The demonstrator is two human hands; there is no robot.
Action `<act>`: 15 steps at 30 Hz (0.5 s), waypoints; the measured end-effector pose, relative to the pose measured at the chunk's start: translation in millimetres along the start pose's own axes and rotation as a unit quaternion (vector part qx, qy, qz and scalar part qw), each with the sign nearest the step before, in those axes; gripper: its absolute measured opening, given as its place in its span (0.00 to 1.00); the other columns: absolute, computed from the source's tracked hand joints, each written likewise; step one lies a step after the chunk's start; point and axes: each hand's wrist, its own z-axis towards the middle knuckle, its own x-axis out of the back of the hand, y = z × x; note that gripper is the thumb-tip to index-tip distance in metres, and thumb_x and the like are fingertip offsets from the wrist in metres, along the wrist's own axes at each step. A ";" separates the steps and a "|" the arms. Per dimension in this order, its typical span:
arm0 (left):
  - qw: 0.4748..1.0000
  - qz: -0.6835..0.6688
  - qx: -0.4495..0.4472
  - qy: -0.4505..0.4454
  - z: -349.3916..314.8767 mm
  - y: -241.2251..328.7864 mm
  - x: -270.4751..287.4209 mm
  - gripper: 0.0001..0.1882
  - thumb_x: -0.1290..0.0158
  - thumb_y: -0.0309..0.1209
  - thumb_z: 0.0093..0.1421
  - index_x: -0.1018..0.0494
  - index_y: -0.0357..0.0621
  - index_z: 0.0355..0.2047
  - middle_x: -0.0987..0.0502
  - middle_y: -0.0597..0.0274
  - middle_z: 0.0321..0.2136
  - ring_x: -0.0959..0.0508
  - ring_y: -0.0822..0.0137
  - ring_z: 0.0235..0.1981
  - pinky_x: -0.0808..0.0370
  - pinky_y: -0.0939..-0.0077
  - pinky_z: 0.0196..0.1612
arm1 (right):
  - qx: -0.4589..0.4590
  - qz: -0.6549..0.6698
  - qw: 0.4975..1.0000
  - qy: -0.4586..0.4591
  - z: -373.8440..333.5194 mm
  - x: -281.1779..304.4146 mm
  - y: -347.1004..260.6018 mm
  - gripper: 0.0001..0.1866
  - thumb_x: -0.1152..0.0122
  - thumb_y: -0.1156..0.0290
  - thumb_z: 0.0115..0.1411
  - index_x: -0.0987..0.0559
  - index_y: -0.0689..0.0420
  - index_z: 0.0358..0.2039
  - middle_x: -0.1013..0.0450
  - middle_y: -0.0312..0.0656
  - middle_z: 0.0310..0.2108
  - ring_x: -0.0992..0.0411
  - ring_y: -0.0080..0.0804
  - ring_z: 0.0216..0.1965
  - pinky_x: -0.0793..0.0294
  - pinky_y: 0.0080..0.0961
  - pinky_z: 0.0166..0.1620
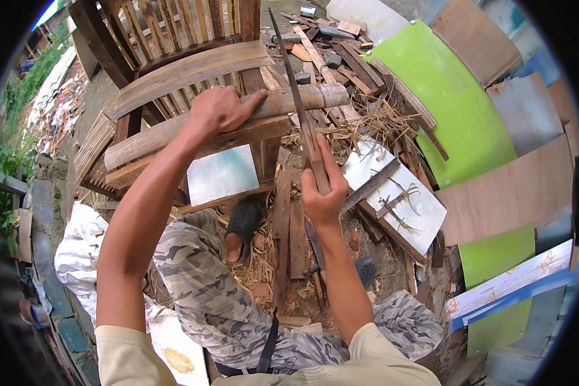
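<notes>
A thick bamboo pole [154, 143] lies slantwise across the wooden bench [248, 133], its right end sticking out past the bench. My left hand [222, 109] presses down on the pole from above, with its fingers curled round it and the thumb toward the right end. In my right hand [323, 186] is the wooden handle of a handsaw [296, 90]. Its long dark blade points away from me and crosses the pole near its right end. The blade is seen almost edge-on, so its teeth do not show. Whether it has cut into the bamboo I cannot tell.
A slatted wooden chair [174, 32] stands behind the bench. Scrap wood [360, 67] is heaped beyond the pole's right end. Green sheeting [457, 109] and a white board [418, 212] lie to the right. A knife-like blade [316, 248] lies near my feet, and a white sack [77, 241] sits left.
</notes>
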 end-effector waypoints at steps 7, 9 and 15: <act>0.998 0.027 0.030 -0.043 -5.4 8.8 6.4 0.54 0.70 0.74 0.65 0.17 0.29 0.27 0.17 0.32 0.32 0.15 0.42 0.39 0.20 0.50 0.46 | -0.068 -0.019 0.997 0.018 -143.2 30.0 49.4 0.32 0.43 0.79 0.56 0.26 0.60 0.65 0.17 0.46 0.37 0.25 0.19 0.26 0.26 0.18 0.34; 0.999 0.037 0.021 -0.012 -6.4 5.4 2.3 0.53 0.69 0.74 0.64 0.16 0.30 0.28 0.17 0.32 0.34 0.16 0.40 0.41 0.20 0.50 0.48 | -0.056 -0.002 0.998 0.033 -147.8 46.2 35.5 0.32 0.44 0.80 0.57 0.26 0.61 0.65 0.17 0.42 0.38 0.28 0.17 0.24 0.28 0.17 0.31; 0.992 0.047 -0.057 0.102 -23.8 15.6 -3.2 0.41 0.63 0.62 0.70 0.29 0.35 0.60 0.22 0.37 0.50 0.22 0.42 0.54 0.26 0.53 0.57 | -0.129 0.045 0.989 0.050 -167.4 107.3 -19.9 0.30 0.44 0.81 0.57 0.25 0.64 0.63 0.20 0.36 0.36 0.29 0.16 0.28 0.27 0.18 0.33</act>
